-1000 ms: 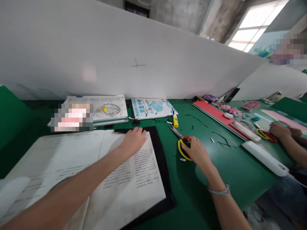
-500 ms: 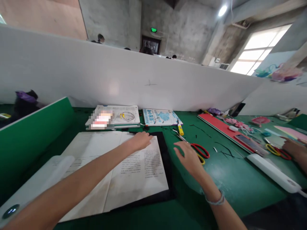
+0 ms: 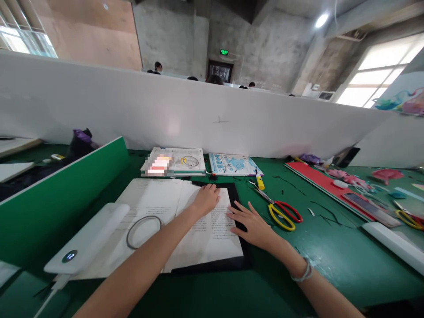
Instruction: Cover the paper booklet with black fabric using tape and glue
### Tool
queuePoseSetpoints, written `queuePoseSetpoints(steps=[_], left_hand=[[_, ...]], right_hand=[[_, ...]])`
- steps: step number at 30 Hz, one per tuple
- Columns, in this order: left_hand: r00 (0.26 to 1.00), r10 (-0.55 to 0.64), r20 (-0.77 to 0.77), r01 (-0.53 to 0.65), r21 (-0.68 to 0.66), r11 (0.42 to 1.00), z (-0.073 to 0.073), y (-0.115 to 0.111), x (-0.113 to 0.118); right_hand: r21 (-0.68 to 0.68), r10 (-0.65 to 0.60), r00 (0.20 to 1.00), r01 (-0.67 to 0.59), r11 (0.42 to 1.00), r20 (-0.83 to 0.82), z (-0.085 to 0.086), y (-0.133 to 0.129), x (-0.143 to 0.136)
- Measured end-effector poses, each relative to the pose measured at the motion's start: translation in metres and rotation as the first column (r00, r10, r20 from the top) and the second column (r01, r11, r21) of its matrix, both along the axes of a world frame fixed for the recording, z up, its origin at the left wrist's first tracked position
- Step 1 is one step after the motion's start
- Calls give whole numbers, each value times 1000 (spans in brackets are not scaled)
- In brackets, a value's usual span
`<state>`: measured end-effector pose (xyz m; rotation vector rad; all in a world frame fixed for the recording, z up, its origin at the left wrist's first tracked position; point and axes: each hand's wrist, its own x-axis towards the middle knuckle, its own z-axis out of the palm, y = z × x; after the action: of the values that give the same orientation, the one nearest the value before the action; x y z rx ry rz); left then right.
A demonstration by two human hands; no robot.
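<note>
Clock positions run from the middle of the spread booklet, with 12 farthest from the person. At 8 to 9 o'clock, a white device (image 3: 88, 240) with a lit display overlaps the outer edge of the left page, its cable (image 3: 54, 291) trailing toward 7. At 9, a thin dark ring (image 3: 130, 230) shows on that page, partly behind the left forearm. The printed booklet (image 3: 212, 245) lies wide on the green tabletop (image 3: 212, 296), its pages off-white with lines of small dark type, stained near the lower fold. The left forearm slants up from 7 to the left hand (image 3: 207, 198), palm down at 1 on the right page, fingers close together and bent; whether they pinch any paper I cannot tell. A black sheet (image 3: 218, 264) juts from beneath, round from 12 to 5. At 3, the right hand (image 3: 253, 223) is palm down, fingers spread, tips over the page's right margin. Just beyond it, also near 3, red-and-yellow scissors (image 3: 274, 204) lie with their blades pointing toward 11.
</note>
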<state>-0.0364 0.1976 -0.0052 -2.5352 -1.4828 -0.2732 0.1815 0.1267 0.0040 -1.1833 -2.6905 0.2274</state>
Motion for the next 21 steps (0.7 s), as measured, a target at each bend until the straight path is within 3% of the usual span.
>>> queuePoseSetpoints(steps=[6, 9, 11, 13, 17, 21], left_hand=[[1000, 21, 8, -21, 14, 1000, -1, 10, 0], [999, 31, 25, -31, 17, 999, -5, 11, 0], [999, 38, 38, -38, 15, 999, -7, 12, 0], [998, 40, 48, -40, 5, 999, -8, 12, 0], [998, 33, 57, -31, -33, 999, -9, 13, 1], [996, 55, 71, -49, -81, 996, -8, 12, 4]], right_hand=[[-32, -28, 995, 25, 999, -97, -8, 14, 5], [-81, -186, 925, 168, 982, -330, -4, 28, 19], [-139, -345, 849, 316, 939, -399, 5, 39, 31], [-255, -451, 827, 382, 888, -334, 14, 48, 38], [-529, -432, 872, 260, 807, -229, 17, 49, 30], [-377, -375, 904, 281, 883, -205, 3, 37, 17]])
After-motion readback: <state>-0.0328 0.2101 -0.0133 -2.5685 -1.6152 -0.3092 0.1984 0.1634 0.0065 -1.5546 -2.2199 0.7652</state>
